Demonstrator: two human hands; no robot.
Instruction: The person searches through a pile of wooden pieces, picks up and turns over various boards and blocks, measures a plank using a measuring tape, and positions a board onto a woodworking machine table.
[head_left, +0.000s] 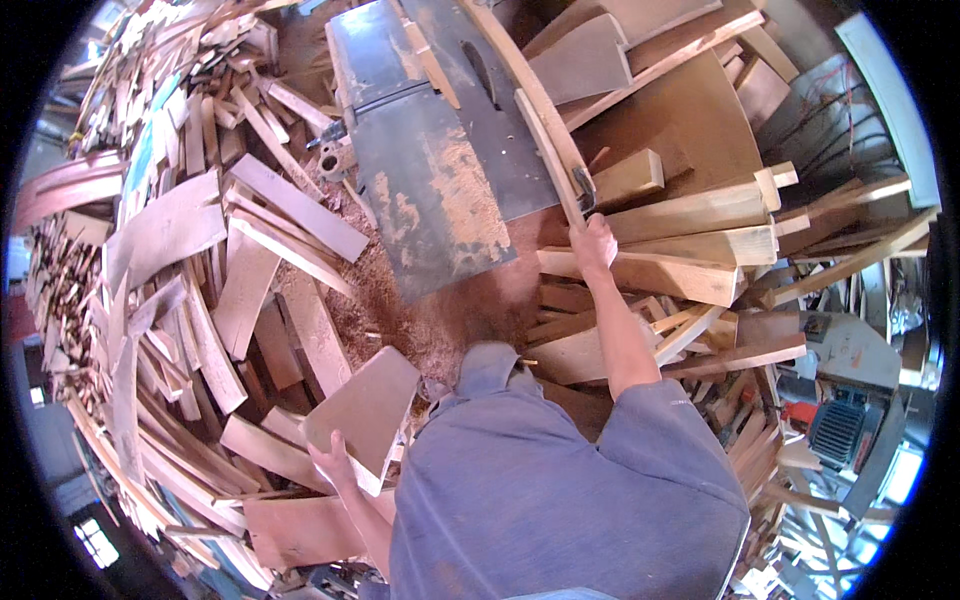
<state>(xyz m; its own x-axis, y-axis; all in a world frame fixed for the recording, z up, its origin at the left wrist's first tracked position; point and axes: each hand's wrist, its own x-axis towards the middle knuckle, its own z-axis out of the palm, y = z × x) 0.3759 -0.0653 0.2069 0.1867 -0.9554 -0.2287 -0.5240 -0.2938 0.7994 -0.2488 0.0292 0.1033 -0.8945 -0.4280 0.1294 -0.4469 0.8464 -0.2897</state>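
My left hand is closed on the lower edge of a wide wooden board, which it holds tilted beside my body at the left. Ahead and to the right, my right hand is closed round the near end of a long wooden strip. This strip runs along the right side of a metal saw table dusted with sawdust. A dark slot shows in the tabletop, left of the strip. My right fingertips are partly hidden.
Heaps of loose wood offcuts lie to the left. Planks are stacked to the right of the saw table, near my right arm. Sawdust covers the floor before me. A motor stands at the far right.
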